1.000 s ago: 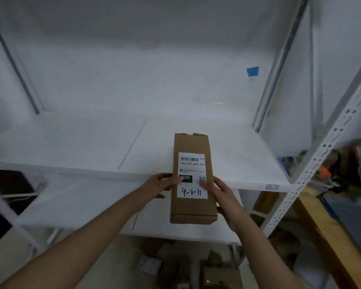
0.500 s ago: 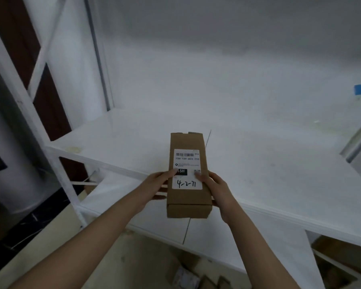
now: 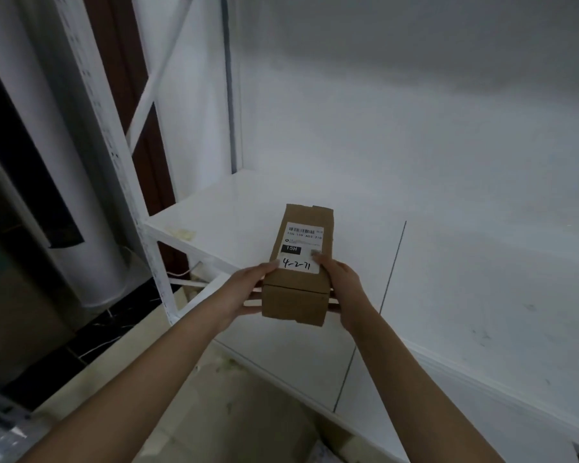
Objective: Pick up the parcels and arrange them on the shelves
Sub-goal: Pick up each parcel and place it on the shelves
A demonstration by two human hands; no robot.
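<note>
Head view: what's changed?
– The parcel [image 3: 298,262] has been carried from the right end of the shelf [image 3: 465,279] to its left corner, low over the board, perhaps not yet resting on it.
– Grip?
– The left hand [image 3: 248,289] and right hand [image 3: 343,285] curl their fingers round its near end; setting down looks next

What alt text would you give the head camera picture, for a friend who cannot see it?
A person's left hand and right hand grip a long brown cardboard parcel by its near end, over the front edge of a white shelf. A white label with a barcode and handwritten 4-2-71 faces up.
</note>
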